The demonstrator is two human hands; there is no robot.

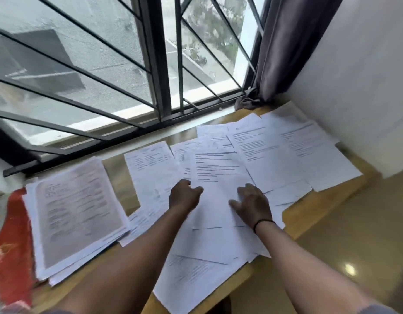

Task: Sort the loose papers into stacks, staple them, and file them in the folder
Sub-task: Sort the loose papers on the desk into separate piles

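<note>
Loose printed papers [275, 155] lie spread and overlapping across the middle and right of a wooden table [318, 207]. One sheet [218, 177] lies on top in the centre. My left hand [183, 196] pinches its left edge with curled fingers. My right hand [252, 202] rests flat on the same sheet, fingers apart, with a black band on the wrist. A thick squared-up stack of papers [78, 211] sits at the left of the table, apart from both hands. No stapler or folder shows.
A barred window [155, 64] runs along the table's far edge. A dark curtain [286, 46] hangs at the back right beside a white wall [366, 98]. A red patterned cloth [10, 245] lies under the left stack. Tiled floor [354, 234] lies to the right.
</note>
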